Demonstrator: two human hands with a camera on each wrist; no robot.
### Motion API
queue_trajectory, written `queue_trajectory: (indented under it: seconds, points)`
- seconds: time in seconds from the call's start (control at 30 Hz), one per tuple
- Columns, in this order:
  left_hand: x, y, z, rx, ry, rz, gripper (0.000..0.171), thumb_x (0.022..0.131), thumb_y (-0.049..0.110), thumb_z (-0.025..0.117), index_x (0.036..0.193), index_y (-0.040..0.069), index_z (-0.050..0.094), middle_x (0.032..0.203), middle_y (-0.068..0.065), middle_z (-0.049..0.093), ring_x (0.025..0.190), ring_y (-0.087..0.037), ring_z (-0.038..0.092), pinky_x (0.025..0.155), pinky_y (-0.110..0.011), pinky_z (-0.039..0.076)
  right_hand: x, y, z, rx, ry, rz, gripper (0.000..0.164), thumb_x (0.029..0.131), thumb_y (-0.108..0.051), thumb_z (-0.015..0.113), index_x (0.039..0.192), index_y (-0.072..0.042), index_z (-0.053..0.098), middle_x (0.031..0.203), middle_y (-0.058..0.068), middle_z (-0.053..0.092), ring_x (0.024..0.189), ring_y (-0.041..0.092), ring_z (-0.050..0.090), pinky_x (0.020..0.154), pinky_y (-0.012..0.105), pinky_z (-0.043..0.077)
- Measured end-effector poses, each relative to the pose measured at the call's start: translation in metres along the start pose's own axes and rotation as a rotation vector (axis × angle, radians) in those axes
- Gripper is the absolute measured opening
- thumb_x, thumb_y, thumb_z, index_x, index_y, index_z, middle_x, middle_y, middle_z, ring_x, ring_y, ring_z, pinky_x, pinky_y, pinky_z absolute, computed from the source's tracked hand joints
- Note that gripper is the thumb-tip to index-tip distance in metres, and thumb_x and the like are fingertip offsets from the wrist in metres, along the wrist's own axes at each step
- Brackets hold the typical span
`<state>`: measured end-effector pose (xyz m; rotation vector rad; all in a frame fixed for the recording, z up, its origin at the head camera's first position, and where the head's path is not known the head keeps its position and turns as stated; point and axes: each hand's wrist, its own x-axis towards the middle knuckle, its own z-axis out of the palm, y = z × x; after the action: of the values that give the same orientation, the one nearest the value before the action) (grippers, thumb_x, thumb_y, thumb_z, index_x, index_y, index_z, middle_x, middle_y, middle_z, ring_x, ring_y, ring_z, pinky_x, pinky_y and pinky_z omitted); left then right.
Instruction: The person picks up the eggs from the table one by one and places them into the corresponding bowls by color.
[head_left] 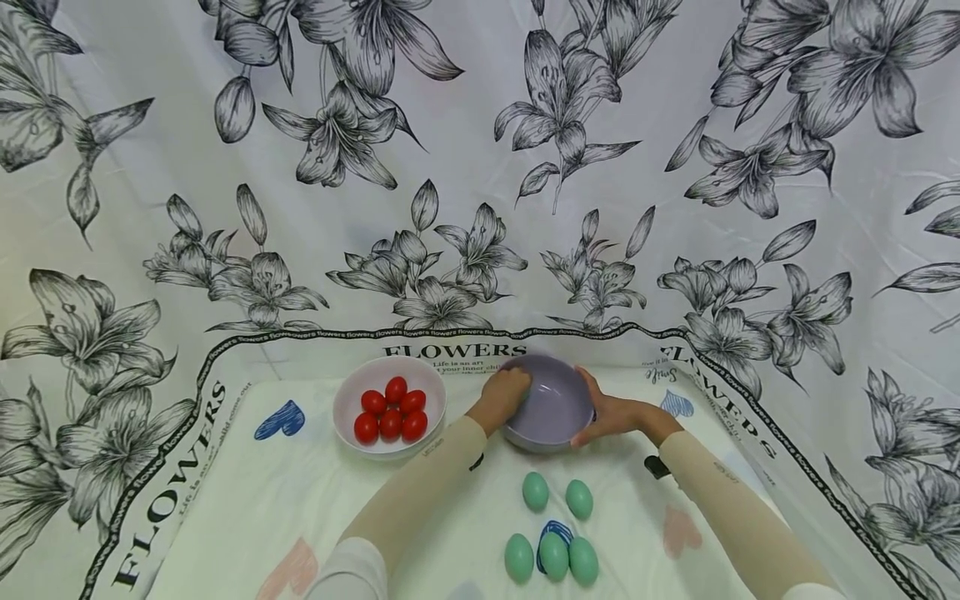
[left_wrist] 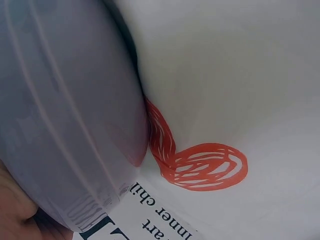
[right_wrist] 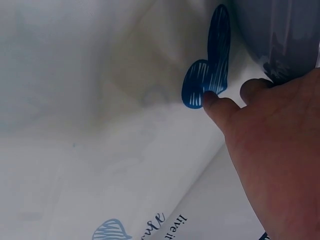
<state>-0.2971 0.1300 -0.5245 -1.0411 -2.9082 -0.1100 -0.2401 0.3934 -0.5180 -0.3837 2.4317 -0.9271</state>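
Observation:
A purple bowl stands at the back of the table, and its outer wall fills the left of the left wrist view. Over its left rim reaches my left hand, fingers curled, with a sliver of a green egg showing past them; the rest of that egg is hidden. My right hand grips the bowl's right side, thumb towards the front and fingers towards the back. In the right wrist view the back of this hand lies against the bowl.
To the left stands a pale pink bowl with several red eggs. Several green eggs lie in front of the purple bowl, between my forearms. A flower-printed white cloth hangs behind and covers the table.

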Motion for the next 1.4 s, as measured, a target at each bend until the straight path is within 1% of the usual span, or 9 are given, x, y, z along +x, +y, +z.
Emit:
queue_trajectory:
  seconds: [0.43, 0.63, 0.73, 0.8, 0.9, 0.97, 1.13, 1.3, 1.4]
  points:
    - [-0.006, -0.004, 0.003, -0.106, 0.011, -0.024, 0.01, 0.095, 0.006, 0.075, 0.104, 0.013, 0.076, 0.114, -0.003, 0.075, 0.098, -0.022, 0.074, 0.085, -0.035, 0.063, 0.003, 0.0, 0.005, 0.018, -0.02, 0.008, 0.153, 0.076, -0.046, 0.095, 0.164, -0.017, -0.027, 0.172, 0.032, -0.001, 0.155, 0.051, 0.023, 0.125, 0.065, 0.025]
    - [-0.01, -0.01, 0.01, -0.163, 0.003, -0.021, 0.011, 0.092, 0.008, 0.08, 0.093, 0.015, 0.071, 0.107, -0.001, 0.073, 0.092, -0.018, 0.071, 0.081, -0.031, 0.062, 0.004, -0.002, 0.009, 0.014, -0.044, 0.002, 0.153, 0.077, -0.048, 0.094, 0.164, -0.017, -0.028, 0.172, 0.032, -0.001, 0.155, 0.049, 0.023, 0.125, 0.063, 0.026]
    - [-0.014, -0.012, 0.006, -0.208, 0.025, -0.011, 0.016, 0.092, 0.012, 0.082, 0.106, 0.013, 0.074, 0.119, -0.003, 0.073, 0.103, -0.02, 0.072, 0.09, -0.033, 0.062, 0.005, -0.002, 0.009, 0.019, -0.034, 0.0, 0.154, 0.076, -0.047, 0.095, 0.164, -0.017, -0.027, 0.171, 0.033, 0.002, 0.154, 0.049, 0.025, 0.124, 0.063, 0.027]
    - [-0.018, -0.013, 0.001, -0.279, 0.056, -0.007, 0.034, 0.093, 0.015, 0.082, 0.125, 0.01, 0.072, 0.135, -0.007, 0.07, 0.118, -0.024, 0.07, 0.101, -0.036, 0.058, 0.004, -0.002, 0.008, 0.018, -0.027, 0.002, 0.154, 0.075, -0.047, 0.095, 0.164, -0.017, -0.026, 0.171, 0.034, 0.003, 0.154, 0.049, 0.025, 0.124, 0.063, 0.027]
    - [-0.028, -0.014, -0.007, -0.39, 0.114, -0.005, 0.061, 0.095, 0.019, 0.082, 0.15, 0.009, 0.058, 0.157, -0.009, 0.055, 0.14, -0.027, 0.057, 0.117, -0.04, 0.047, 0.004, -0.002, 0.006, 0.018, -0.028, 0.005, 0.153, 0.075, -0.047, 0.095, 0.164, -0.018, -0.026, 0.171, 0.034, 0.003, 0.154, 0.049, 0.026, 0.124, 0.063, 0.027]
    - [-0.038, -0.013, -0.014, -0.497, 0.17, 0.01, 0.067, 0.095, 0.018, 0.081, 0.155, 0.008, 0.053, 0.16, -0.011, 0.051, 0.145, -0.029, 0.052, 0.12, -0.042, 0.042, 0.004, -0.003, 0.005, 0.015, -0.031, 0.004, 0.153, 0.076, -0.047, 0.095, 0.164, -0.017, -0.027, 0.171, 0.034, 0.003, 0.154, 0.049, 0.026, 0.124, 0.063, 0.028]
    - [-0.069, -0.005, -0.026, -0.689, 0.287, 0.096, 0.066, 0.098, 0.02, 0.078, 0.157, 0.01, 0.05, 0.163, -0.009, 0.048, 0.149, -0.026, 0.047, 0.121, -0.041, 0.042, 0.001, -0.005, 0.0, 0.007, -0.031, 0.008, 0.152, 0.077, -0.047, 0.094, 0.164, -0.017, -0.028, 0.171, 0.034, 0.003, 0.154, 0.049, 0.026, 0.124, 0.063, 0.027]
    - [-0.1, 0.012, -0.029, -0.757, 0.349, 0.156, 0.065, 0.1, 0.024, 0.076, 0.159, 0.017, 0.049, 0.16, 0.001, 0.051, 0.147, -0.017, 0.048, 0.117, -0.04, 0.046, -0.001, -0.004, -0.005, 0.015, -0.021, 0.005, 0.152, 0.077, -0.046, 0.094, 0.164, -0.017, -0.027, 0.171, 0.033, 0.004, 0.154, 0.049, 0.026, 0.124, 0.063, 0.027]
    - [-0.115, 0.023, -0.027, -0.788, 0.347, 0.18, 0.065, 0.1, 0.026, 0.076, 0.159, 0.019, 0.049, 0.159, 0.003, 0.053, 0.146, -0.015, 0.049, 0.116, -0.039, 0.047, -0.001, -0.002, -0.006, 0.022, -0.02, -0.009, 0.152, 0.077, -0.045, 0.095, 0.164, -0.016, -0.027, 0.17, 0.034, 0.005, 0.153, 0.05, 0.027, 0.123, 0.064, 0.027]
